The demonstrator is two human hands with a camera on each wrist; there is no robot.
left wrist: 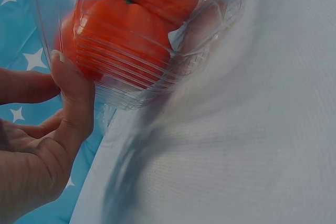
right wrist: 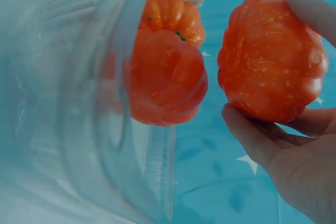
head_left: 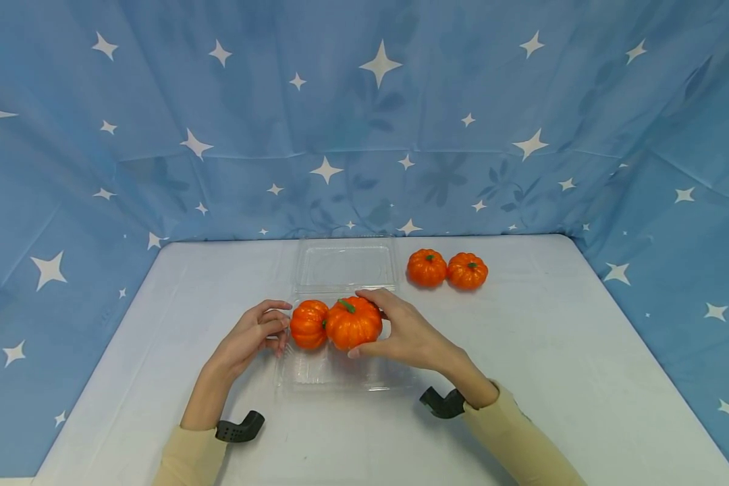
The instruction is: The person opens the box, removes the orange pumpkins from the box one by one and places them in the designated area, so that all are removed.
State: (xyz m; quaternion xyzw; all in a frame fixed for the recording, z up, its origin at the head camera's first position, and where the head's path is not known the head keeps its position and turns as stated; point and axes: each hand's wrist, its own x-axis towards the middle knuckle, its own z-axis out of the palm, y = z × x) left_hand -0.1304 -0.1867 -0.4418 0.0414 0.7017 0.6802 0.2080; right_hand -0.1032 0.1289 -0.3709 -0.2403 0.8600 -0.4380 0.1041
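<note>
Currently, the right hand [head_left: 410, 331] holds 1 pumpkin [head_left: 354, 329] between thumb and fingers, above the clear box [head_left: 316, 376] and apart from the 2 inner pumpkins [right wrist: 168, 85], which sit touching in it. The left hand [head_left: 249, 337], well apart from the right, touches the box's left side; I cannot tell whether it pinches the plastic. On the far side, the lid [head_left: 347, 264] lies open; 2 spare pumpkins [head_left: 426, 268] rest at far right on the table [head_left: 534, 364].
</note>
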